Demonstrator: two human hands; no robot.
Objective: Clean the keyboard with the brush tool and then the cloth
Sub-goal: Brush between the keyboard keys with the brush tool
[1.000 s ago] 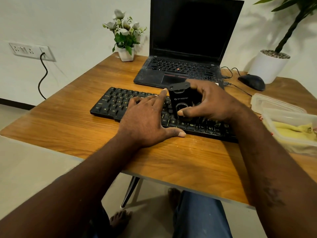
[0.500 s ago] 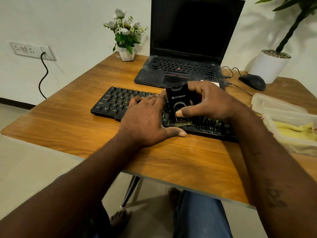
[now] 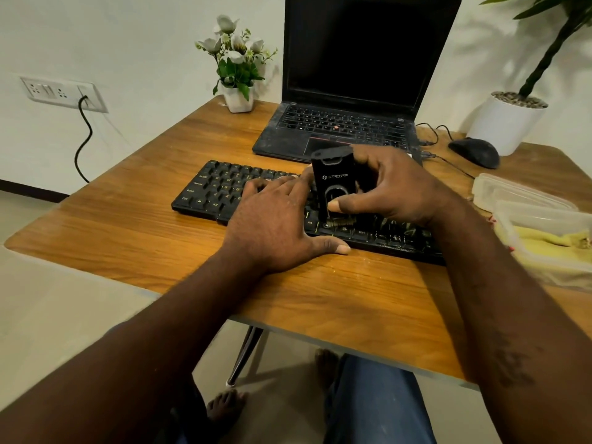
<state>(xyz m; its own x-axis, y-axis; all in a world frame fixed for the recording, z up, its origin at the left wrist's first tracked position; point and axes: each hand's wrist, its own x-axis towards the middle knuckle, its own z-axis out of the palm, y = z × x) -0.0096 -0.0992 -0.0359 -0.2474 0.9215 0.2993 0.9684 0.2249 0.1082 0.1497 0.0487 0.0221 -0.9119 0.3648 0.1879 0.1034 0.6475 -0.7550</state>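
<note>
A black keyboard [image 3: 211,190] lies across the middle of the wooden table [image 3: 128,232]. My left hand [image 3: 275,225] rests flat on its middle keys, fingers spread, thumb on the table at the front edge. My right hand [image 3: 390,187] grips a black brush tool [image 3: 334,184] upright, its pale bristles touching the keys near the bottom row. A yellow cloth [image 3: 544,240] lies in a clear plastic container [image 3: 541,267] at the right edge.
An open black laptop [image 3: 346,126] stands behind the keyboard. A black mouse [image 3: 475,152] and cables lie at the back right, beside a white plant pot [image 3: 506,123]. A small flower vase [image 3: 237,100] sits at the back left. A clear lid [image 3: 512,193] rests by the container.
The brush tool has shifted left along the keyboard and its bristles now show against the lower keys. My left hand has stayed in place.
</note>
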